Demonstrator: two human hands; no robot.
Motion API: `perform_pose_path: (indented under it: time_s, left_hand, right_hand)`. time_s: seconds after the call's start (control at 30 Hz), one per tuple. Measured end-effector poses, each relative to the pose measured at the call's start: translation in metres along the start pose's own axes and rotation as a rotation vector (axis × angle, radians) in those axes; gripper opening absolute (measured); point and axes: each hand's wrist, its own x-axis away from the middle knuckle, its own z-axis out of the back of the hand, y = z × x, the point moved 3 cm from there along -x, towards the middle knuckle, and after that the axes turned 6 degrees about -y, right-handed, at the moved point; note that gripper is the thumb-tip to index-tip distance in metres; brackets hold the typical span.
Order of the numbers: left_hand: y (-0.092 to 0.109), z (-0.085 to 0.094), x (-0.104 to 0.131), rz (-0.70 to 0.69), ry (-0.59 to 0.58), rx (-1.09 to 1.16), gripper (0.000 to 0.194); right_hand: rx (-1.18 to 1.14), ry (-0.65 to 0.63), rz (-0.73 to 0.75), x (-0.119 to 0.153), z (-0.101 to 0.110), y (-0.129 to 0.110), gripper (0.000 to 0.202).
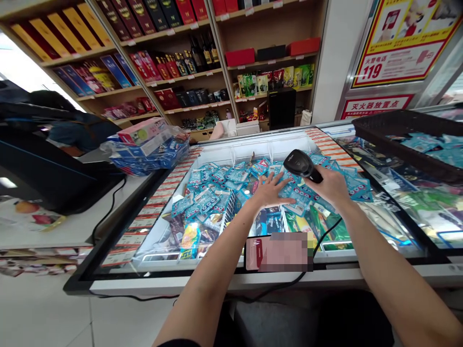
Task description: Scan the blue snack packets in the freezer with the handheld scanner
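Note:
My right hand (pixel 331 185) grips a black barcode scanner (pixel 300 165) by its handle, the head tilted up and to the left. A black cable (pixel 327 233) runs down from it toward the near edge. Fingers spread, my left hand (pixel 272 192) reaches over the blue packets (pixel 208 195) that lie loosely scattered on the glass top of a chest freezer (pixel 152 262). Whether its fingers touch a packet I cannot tell. Below my left hand, a phone (pixel 278 253) lies at the freezer's front edge, its screen partly blurred out.
A brown basket (pixel 408 159) with more blue packets stands at the right. Plastic-wrapped packs (pixel 148 144) and a dark monitor (pixel 47 168) stand on the left counter (pixel 72 226). Shelves (pixel 188 77) of boxes and bottles line the back. Someone in dark clothing (pixel 75 130) is at the far left.

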Motion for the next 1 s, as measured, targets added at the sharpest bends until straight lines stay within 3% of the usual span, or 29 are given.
perform_pose_path:
  time_s: [0.13, 0.33, 0.53, 0.63, 0.8, 1.0]
  left_hand:
    - [-0.019, -0.002, 0.006, 0.003, 0.083, 0.022, 0.079]
    - [-0.034, -0.006, 0.008, 0.051, 0.241, 0.069, 0.084]
    - [-0.040, -0.003, 0.015, 0.054, 0.375, -0.030, 0.054]
    - [-0.041, -0.002, 0.020, 0.097, 0.412, -0.015, 0.051]
    - [-0.032, 0.001, 0.023, 0.130, 0.430, -0.026, 0.066]
    - [-0.032, 0.008, 0.024, 0.194, 0.436, 0.093, 0.050]
  right_hand:
    - [0.035, -0.027, 0.017, 0.001, -0.001, -0.005, 0.041]
    - [0.075, -0.035, 0.044, 0.002, -0.006, -0.011, 0.038]
    - [0.066, -0.041, 0.090, 0.003, -0.016, -0.015, 0.037]
    - [0.076, -0.037, 0.096, 0.002, -0.019, -0.018, 0.039]
    - [0.042, -0.042, 0.081, -0.001, -0.020, -0.028, 0.040]
    - [0.034, -0.041, 0.110, -0.008, -0.011, -0.048, 0.039]
